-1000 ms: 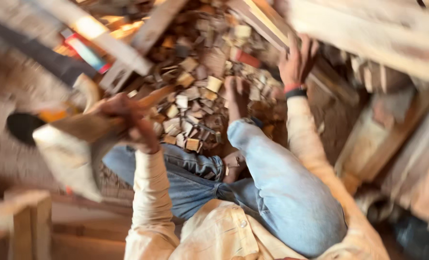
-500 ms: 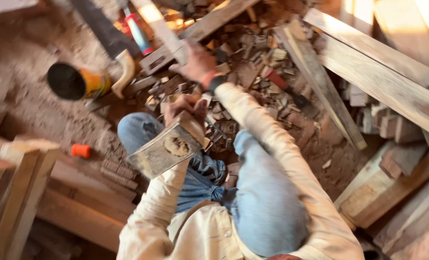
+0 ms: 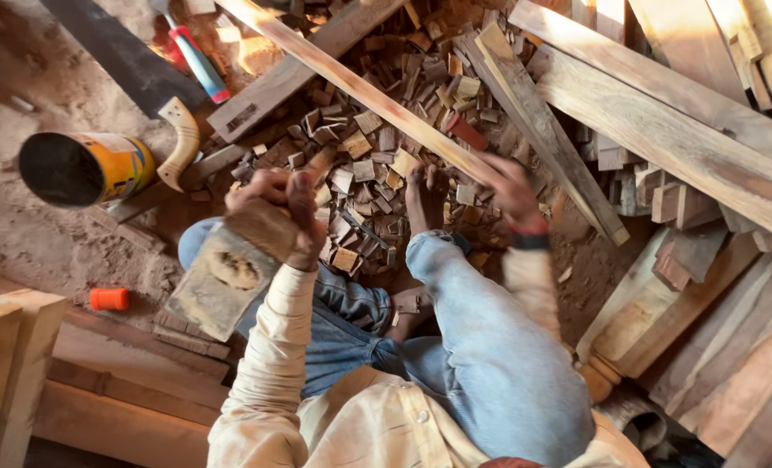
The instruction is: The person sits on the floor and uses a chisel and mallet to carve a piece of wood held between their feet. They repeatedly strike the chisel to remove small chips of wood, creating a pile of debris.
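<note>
Fingers of the left hand (image 3: 283, 208) are wrapped tightly round the narrow wooden handle of a broad, flat, worn wooden mallet-like block (image 3: 221, 279), whose wide face is tilted toward the camera and hangs over the left knee in blue denim (image 3: 334, 303). Compared with half a second ago, the block has been kept in nearly the same grip and place, while a second ago it was blurred and further out to the left, so the swing appears to have been brought in and settled. The right hand (image 3: 509, 186) is closed over a long pale wooden batten (image 3: 364, 91) that runs diagonally up to the left; half a second ago this hand was reaching up into the pile, and it is now seen lower, grasping the batten near its near end, just beside a bare foot (image 3: 425, 198). This is judged to mean that a piece has been picked out and is being steadied for work. Around the foot a heap of small brown wood offcuts (image 3: 360, 165) is spread. Further left, a handsaw with a cream handle (image 3: 180, 143), a yellow tin can lying on its side (image 3: 87, 167) and a small orange cap (image 3: 108, 299) lie on the sandy ground (image 3: 65, 251). Rough planks (image 3: 663, 121) are stacked to the right.
</note>
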